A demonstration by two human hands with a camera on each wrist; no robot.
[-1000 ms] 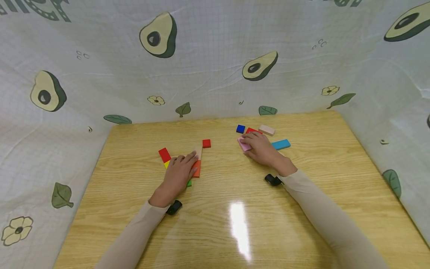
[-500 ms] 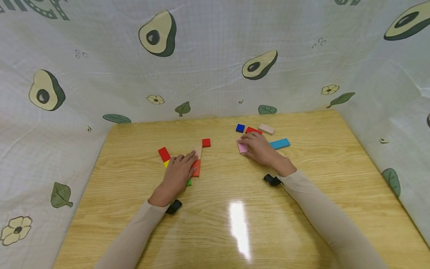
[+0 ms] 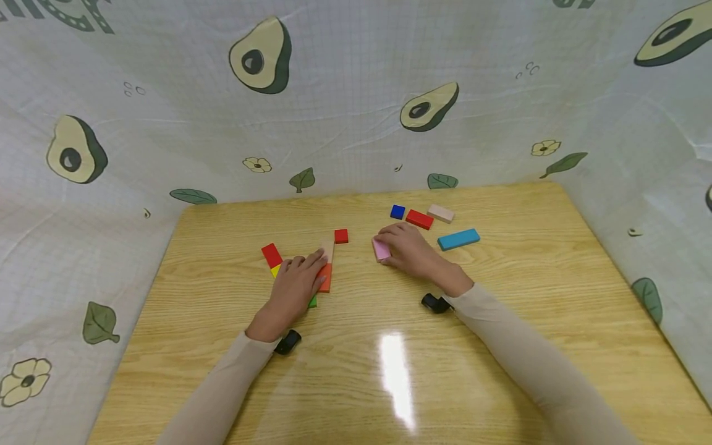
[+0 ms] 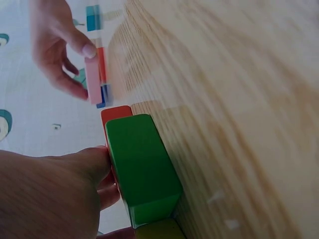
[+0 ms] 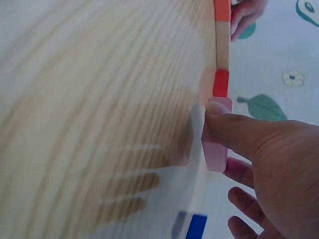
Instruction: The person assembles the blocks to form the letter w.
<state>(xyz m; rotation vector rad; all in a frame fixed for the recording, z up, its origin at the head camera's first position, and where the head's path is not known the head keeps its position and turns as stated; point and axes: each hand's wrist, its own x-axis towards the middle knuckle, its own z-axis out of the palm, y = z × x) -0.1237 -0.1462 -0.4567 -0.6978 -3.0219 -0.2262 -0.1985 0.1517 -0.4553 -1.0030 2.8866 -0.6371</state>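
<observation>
My right hand (image 3: pixel 410 250) pinches a pink block (image 5: pixel 217 144) between thumb and fingers, held just over the table right of a small red cube (image 3: pixel 342 236). My left hand (image 3: pixel 295 290) rests with its fingers spread over a V-shaped arrangement of blocks. One arm shows a red block (image 3: pixel 272 254), a yellow block (image 3: pixel 275 271) and a green block (image 4: pixel 144 159). Along the other arm, an orange block (image 3: pixel 325 279) meets a pale wooden block (image 3: pixel 328 251), whose far end is close to the red cube. The left palm hides the middle of the arrangement.
At the back right lie a dark blue cube (image 3: pixel 397 212), a red block (image 3: pixel 419 219), a pale block (image 3: pixel 441 214) and a light blue block (image 3: pixel 458 239). A cloth with printed avocados (image 3: pixel 356 123) rises behind the wooden table (image 3: pixel 345 383).
My right hand has carried the pink block leftward, away from the other loose blocks, uncovering the red and light blue ones. My left hand stays in place.
</observation>
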